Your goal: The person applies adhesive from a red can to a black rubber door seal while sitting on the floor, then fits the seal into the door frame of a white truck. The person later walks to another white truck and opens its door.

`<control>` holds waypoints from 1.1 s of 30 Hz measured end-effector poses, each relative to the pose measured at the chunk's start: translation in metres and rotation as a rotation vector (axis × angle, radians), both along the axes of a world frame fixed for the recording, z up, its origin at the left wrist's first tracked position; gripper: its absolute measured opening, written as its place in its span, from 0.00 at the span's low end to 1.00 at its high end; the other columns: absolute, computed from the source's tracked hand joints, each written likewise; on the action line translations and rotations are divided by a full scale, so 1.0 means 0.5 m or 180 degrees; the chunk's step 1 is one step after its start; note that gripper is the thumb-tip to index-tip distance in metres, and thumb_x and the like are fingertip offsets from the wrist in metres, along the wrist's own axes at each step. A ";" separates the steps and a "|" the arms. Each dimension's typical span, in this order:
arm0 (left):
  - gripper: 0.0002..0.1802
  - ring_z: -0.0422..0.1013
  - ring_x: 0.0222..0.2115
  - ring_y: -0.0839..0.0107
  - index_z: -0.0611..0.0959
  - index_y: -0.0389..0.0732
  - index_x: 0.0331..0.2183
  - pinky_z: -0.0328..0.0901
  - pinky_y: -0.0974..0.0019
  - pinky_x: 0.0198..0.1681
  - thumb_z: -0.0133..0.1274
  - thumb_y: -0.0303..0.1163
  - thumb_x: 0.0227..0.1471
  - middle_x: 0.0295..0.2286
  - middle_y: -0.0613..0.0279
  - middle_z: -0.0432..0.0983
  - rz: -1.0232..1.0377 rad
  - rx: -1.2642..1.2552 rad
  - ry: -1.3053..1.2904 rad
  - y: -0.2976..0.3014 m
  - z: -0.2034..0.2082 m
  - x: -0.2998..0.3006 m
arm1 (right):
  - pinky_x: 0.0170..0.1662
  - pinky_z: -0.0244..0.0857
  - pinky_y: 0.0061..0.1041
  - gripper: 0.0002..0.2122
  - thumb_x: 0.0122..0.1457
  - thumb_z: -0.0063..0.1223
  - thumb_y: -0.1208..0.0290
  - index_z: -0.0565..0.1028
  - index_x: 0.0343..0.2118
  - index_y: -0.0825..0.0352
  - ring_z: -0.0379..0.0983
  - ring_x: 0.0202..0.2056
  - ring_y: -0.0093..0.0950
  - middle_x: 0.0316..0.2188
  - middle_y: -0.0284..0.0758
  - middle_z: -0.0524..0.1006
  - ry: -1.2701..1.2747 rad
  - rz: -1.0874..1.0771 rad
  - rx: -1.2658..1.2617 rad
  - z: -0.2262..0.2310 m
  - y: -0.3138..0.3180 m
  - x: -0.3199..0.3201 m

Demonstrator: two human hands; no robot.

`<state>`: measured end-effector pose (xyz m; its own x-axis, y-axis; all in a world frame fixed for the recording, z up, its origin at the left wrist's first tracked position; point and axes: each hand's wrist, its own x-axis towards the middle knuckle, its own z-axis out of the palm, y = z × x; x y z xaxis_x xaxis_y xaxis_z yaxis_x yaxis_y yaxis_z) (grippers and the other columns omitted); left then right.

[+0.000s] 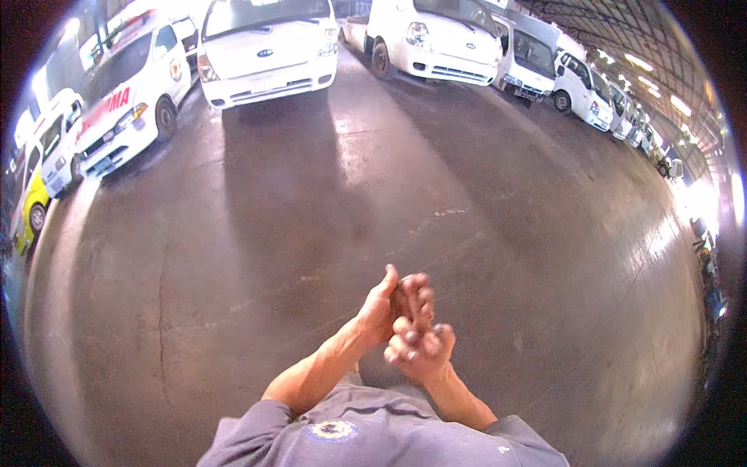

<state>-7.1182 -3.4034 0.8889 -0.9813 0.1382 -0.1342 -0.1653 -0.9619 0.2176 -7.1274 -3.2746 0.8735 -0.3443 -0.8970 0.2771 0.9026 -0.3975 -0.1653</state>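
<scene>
Hands together at lower centre, nothing visibly held. Left hand upright, thumb pointing up, fingers curled loosely against the right hand; can't tell if anything small sits between the palms. Right hand just below and right of it, touching it, fingers bent inward, half clenched, blurred. Both forearms bare, coming up from grey short sleeves, elbows out, wrists converging. Round dark badge with pale rim on the shirt chest, below the left wrist.

Far left of the fingers: yellow car at the rim, then white car. Up-left of the fingers: white van with red lettering on its bonnet. Straight above the fingers, well apart: white van with small oval blue badge on its nose. Up-right: white truck, then a row of white vans curving off right under the roof. Bare glossy concrete floor between the fingers and all the vehicles.
</scene>
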 end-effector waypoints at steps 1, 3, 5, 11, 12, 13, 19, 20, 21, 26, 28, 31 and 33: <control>0.26 0.71 0.33 0.64 0.71 0.45 0.45 0.68 0.56 0.39 0.38 0.56 0.58 0.34 0.59 0.72 -0.0040 0.0211 0.0301 -0.024 0.022 -0.062 | 0.41 0.66 0.39 0.22 0.52 0.51 0.54 0.69 0.51 0.52 0.70 0.28 0.26 0.33 0.31 0.69 -0.0177 -0.0104 -0.0020 0.028 -0.029 -0.066; 0.21 0.71 0.31 0.67 0.72 0.45 0.44 0.69 0.59 0.39 0.41 0.51 0.59 0.32 0.62 0.72 0.0033 -0.0009 0.0242 -0.076 0.050 -0.193 | 0.41 0.65 0.37 0.25 0.54 0.48 0.53 0.63 0.57 0.49 0.70 0.28 0.25 0.34 0.31 0.68 -0.0399 -0.0225 -0.0369 0.057 -0.100 -0.188; 0.17 0.69 0.26 0.69 0.73 0.44 0.40 0.68 0.63 0.34 0.43 0.47 0.59 0.27 0.65 0.71 0.0004 0.0038 0.0423 -0.134 0.049 -0.305 | 0.40 0.65 0.36 0.25 0.56 0.46 0.54 0.62 0.57 0.49 0.70 0.28 0.25 0.34 0.30 0.68 -0.0195 -0.0358 -0.0634 0.045 -0.181 -0.279; 0.19 0.60 0.15 0.74 0.71 0.42 0.26 0.60 0.67 0.19 0.41 0.47 0.61 0.15 0.67 0.63 -0.0196 -0.0903 0.0001 -0.370 -0.052 -0.679 | 0.41 0.66 0.38 0.16 0.55 0.48 0.57 0.69 0.46 0.54 0.71 0.29 0.26 0.32 0.32 0.70 -0.0239 -0.0367 -0.0549 -0.098 -0.413 -0.627; 0.20 0.59 0.14 0.73 0.69 0.43 0.24 0.60 0.66 0.18 0.40 0.47 0.61 0.14 0.67 0.61 -0.0239 -0.1026 -0.0098 -0.405 -0.060 -0.736 | 0.40 0.66 0.38 0.16 0.54 0.49 0.57 0.69 0.45 0.54 0.71 0.29 0.26 0.32 0.32 0.70 -0.0273 -0.0336 -0.0388 -0.107 -0.440 -0.678; 0.23 0.57 0.13 0.72 0.67 0.43 0.22 0.59 0.66 0.18 0.38 0.49 0.61 0.13 0.68 0.58 -0.0298 -0.1107 -0.0094 -0.444 -0.058 -0.796 | 0.40 0.66 0.39 0.16 0.54 0.49 0.58 0.70 0.45 0.55 0.71 0.29 0.26 0.31 0.32 0.70 -0.0226 -0.0288 -0.0347 -0.108 -0.477 -0.746; 0.32 0.60 0.18 0.66 0.67 0.44 0.20 0.61 0.57 0.29 0.26 0.60 0.59 0.14 0.64 0.60 0.0092 -0.1017 -0.0595 -0.761 0.003 -1.123 | 0.41 0.67 0.38 0.25 0.54 0.51 0.56 0.64 0.56 0.48 0.70 0.29 0.28 0.33 0.33 0.69 -0.0274 0.0347 -0.0232 -0.061 -0.768 -1.111; 0.30 0.66 0.23 0.66 0.70 0.44 0.24 0.64 0.56 0.33 0.29 0.59 0.59 0.19 0.62 0.66 0.0200 -0.0635 -0.0531 -0.802 0.005 -1.158 | 0.41 0.66 0.38 0.27 0.54 0.51 0.56 0.62 0.58 0.47 0.70 0.29 0.28 0.34 0.33 0.69 -0.0341 0.0323 -0.0283 -0.056 -0.804 -1.163; 0.27 0.68 0.25 0.67 0.72 0.44 0.28 0.65 0.57 0.35 0.32 0.58 0.59 0.22 0.61 0.69 0.0391 -0.0607 -0.0586 -0.843 -0.001 -1.224 | 0.41 0.66 0.37 0.29 0.54 0.51 0.55 0.59 0.60 0.46 0.70 0.29 0.28 0.34 0.32 0.69 -0.0389 0.0334 -0.0423 -0.056 -0.855 -1.250; 0.19 0.71 0.29 0.67 0.75 0.45 0.38 0.68 0.61 0.36 0.41 0.50 0.59 0.29 0.60 0.75 0.0780 -0.0322 -0.0128 -1.045 -0.113 -1.535 | 0.40 0.66 0.39 0.32 0.53 0.51 0.52 0.52 0.61 0.34 0.68 0.28 0.26 0.34 0.31 0.68 -0.0333 0.0340 -0.0509 -0.111 -1.100 -1.557; 0.18 0.71 0.27 0.67 0.75 0.45 0.38 0.69 0.63 0.32 0.41 0.48 0.60 0.27 0.62 0.75 0.0716 -0.0846 -0.0646 -1.146 -0.158 -1.677 | 0.38 0.65 0.38 0.30 0.51 0.52 0.55 0.57 0.59 0.35 0.67 0.28 0.27 0.33 0.30 0.68 -0.0274 0.0252 -0.0199 -0.133 -1.200 -1.689; 0.18 0.69 0.20 0.69 0.75 0.45 0.34 0.68 0.66 0.26 0.42 0.50 0.59 0.19 0.68 0.71 0.0249 0.0162 -0.0292 -1.247 -0.168 -1.862 | 0.34 0.63 0.37 0.19 0.49 0.53 0.58 0.71 0.47 0.46 0.68 0.28 0.28 0.31 0.28 0.69 -0.0084 0.0098 0.0492 -0.129 -1.293 -1.863; 0.20 0.64 0.14 0.70 0.74 0.45 0.30 0.65 0.66 0.22 0.42 0.52 0.59 0.15 0.70 0.66 0.0161 -0.0167 -0.0283 -1.326 -0.129 -2.011 | 0.34 0.63 0.37 0.17 0.49 0.54 0.57 0.72 0.43 0.50 0.68 0.28 0.28 0.30 0.29 0.69 -0.0134 -0.0003 0.0550 -0.103 -1.357 -1.996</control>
